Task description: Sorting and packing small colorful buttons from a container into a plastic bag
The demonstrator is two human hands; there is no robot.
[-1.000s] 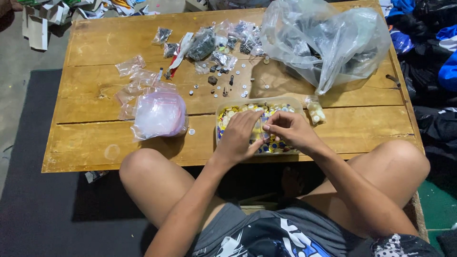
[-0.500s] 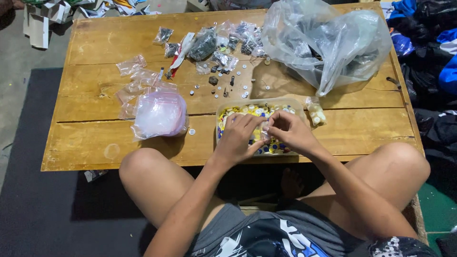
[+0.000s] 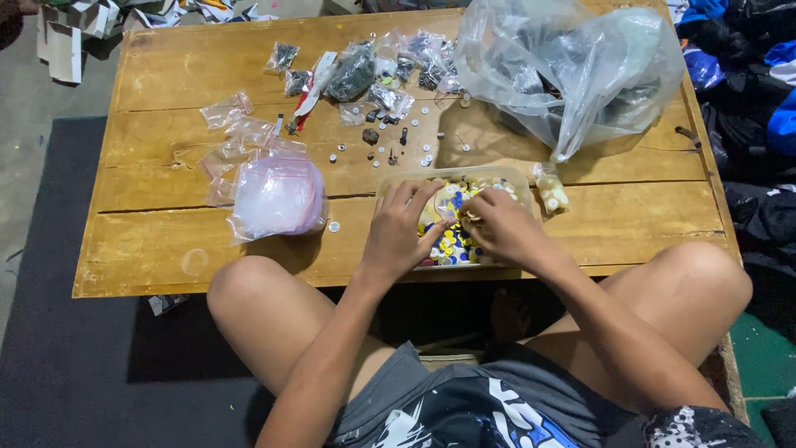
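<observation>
Clear tub (image 3: 522, 176): on the wooden table (image 3: 166, 166), near edge, directly before me; filled with small round pieces, yellow, white and blue, probably buttons.
My left hand (image 3: 404, 232): over the tub's left half, fingers curled down into the pieces; whether it pinches one I cannot tell.
My right hand (image 3: 502, 226): over the tub's right half, fingertips drawn narrow against the left hand's, pinching what looks like one pale piece.
Small bag (image 3: 550, 190): touching the tub's right side; pale round pieces inside.
Pinkish bag stack (image 3: 278, 195): left of the tub, apart.
Large clear bag (image 3: 572, 70): far right corner; dark contents, unclear.
Small packets (image 3: 356, 70): far centre; dark small parts.
</observation>
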